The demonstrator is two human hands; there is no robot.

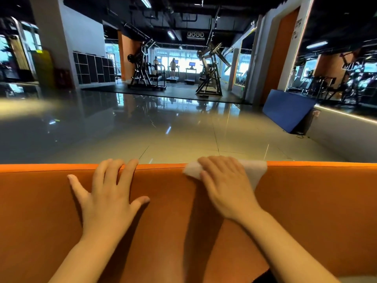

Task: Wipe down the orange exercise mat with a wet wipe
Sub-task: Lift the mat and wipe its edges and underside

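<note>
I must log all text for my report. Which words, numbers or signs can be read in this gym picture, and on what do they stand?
None can be read for certain.
Round characters on the dark ceiling sign: perhaps "0680", too blurred.
White notices on the tall orange wall panel: too small.
Plain orange exercise mat and white wet wipe: no text.

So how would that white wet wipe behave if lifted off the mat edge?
The wet wipe is probably floppy: it drapes over the orange mat edge. Likely light, since the right hand covers most of it. Being thin, it may bunch when pushed.
</note>
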